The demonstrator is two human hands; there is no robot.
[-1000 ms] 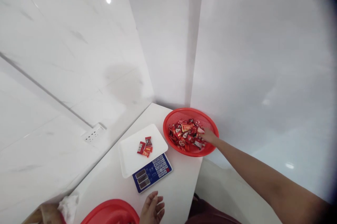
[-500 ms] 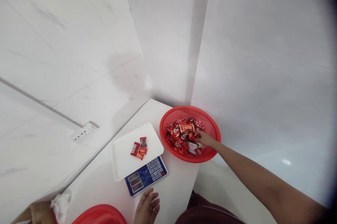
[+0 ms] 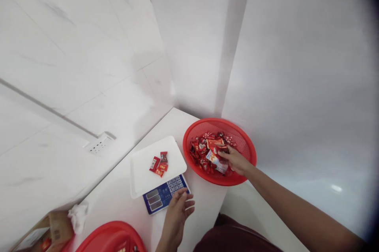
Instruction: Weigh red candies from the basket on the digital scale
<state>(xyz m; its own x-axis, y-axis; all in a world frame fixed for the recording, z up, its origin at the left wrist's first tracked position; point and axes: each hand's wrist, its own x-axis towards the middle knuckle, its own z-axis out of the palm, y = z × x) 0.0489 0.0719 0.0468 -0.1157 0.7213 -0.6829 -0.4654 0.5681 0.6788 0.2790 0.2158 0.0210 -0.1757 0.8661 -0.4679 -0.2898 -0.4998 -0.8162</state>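
Note:
My right hand point(image 3: 235, 161) reaches into a red mesh basket point(image 3: 251, 157) of wrapped candies point(image 3: 201, 147). Its fingers are closed on a red wrapped candy point(image 3: 222, 148), partly hidden by the hand. A pale, colourful packet point(image 3: 217, 162) lies just under the fingertips. Over the lower right corner of a blue digital scale point(image 3: 161, 196), my left hand point(image 3: 179, 216) hovers with loosely bent fingers apart and nothing in them. Several small red candies point(image 3: 160, 165) lie together on the scale's white tray point(image 3: 142, 177).
A second red basket point(image 3: 109, 236) stands at the near edge, partly cut off. Left of it are a crumpled white bag point(image 3: 78, 217) and a cardboard box point(image 3: 60, 228). The white table point(image 3: 174, 119) runs into a wall corner. A power socket strip point(image 3: 99, 143) is on the left wall.
My left hand has moved up and right, from below the scale to over its keypad. My right hand has shifted slightly inside the basket, and the pale packet there has turned.

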